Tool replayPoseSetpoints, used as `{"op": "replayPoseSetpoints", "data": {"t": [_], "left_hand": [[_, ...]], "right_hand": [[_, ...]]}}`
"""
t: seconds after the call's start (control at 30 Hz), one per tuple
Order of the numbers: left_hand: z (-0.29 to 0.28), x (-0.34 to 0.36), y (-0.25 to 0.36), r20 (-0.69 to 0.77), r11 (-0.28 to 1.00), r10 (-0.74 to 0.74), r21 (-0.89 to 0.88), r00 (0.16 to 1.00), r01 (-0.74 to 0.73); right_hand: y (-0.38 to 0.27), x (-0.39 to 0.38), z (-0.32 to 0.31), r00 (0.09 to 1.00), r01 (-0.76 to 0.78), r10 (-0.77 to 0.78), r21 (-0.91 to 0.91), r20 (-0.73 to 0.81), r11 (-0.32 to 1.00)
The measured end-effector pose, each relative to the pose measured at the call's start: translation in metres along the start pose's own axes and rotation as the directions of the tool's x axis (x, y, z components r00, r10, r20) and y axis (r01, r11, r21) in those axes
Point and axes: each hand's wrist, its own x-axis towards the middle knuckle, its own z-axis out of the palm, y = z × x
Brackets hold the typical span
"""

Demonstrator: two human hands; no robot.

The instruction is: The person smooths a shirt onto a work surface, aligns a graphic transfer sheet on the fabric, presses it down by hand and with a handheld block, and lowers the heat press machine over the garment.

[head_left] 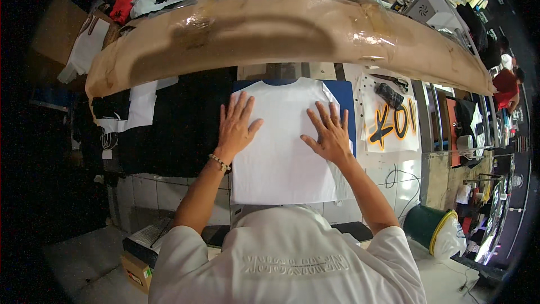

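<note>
A white T-shirt [284, 146] lies spread over a blue board [346, 98], whose corners show beside the neckline and along the right edge. My left hand [235, 126] rests flat on the shirt's left side, fingers spread and pointing away from me. On the opposite side, my right hand [329, 135] lies with its fingers apart, the thumb toward the middle of the cloth. Both palms touch the fabric and neither holds anything. A beaded bracelet [220, 162] circles my left wrist.
Beyond the board stretches a long brown paper-wrapped roll [281, 31] with clear tape. Black cloth [185, 129] covers the left. At right are a printed sheet [388, 124], a dark object [388, 95] on it and scissors [397, 81]. A green bucket [421, 229] stands lower right.
</note>
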Motion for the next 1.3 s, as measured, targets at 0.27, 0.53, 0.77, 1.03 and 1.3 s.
{"op": "replayPoseSetpoints", "data": {"t": [0.27,0.53,0.77,1.03,1.3], "left_hand": [[0.031,0.03,-0.067,0.121,0.605,-0.546,-0.627,0.829,0.491],[-0.022,0.031,-0.034,0.005,0.697,-0.523,-0.572,0.852,0.431],[-0.037,-0.074,0.086,-0.266,0.794,0.218,-0.511,0.939,-0.329],[-0.022,-0.126,0.146,-0.195,0.82,0.196,-0.506,0.961,-0.27],[-0.029,-0.131,0.143,-0.162,0.771,0.195,-0.585,0.967,-0.253]], "right_hand": [[0.041,0.061,0.009,0.907,-0.188,0.234,0.159,-0.351,0.969],[0.075,0.072,0.022,0.864,-0.164,0.388,0.547,-0.322,0.821],[-0.027,-0.015,-0.006,0.77,-0.564,0.153,0.772,0.62,-0.293],[-0.073,-0.096,0.005,0.65,-0.452,0.445,0.785,0.616,-0.425],[-0.08,-0.102,0.013,0.63,-0.47,0.619,0.865,0.468,-0.175]]}}
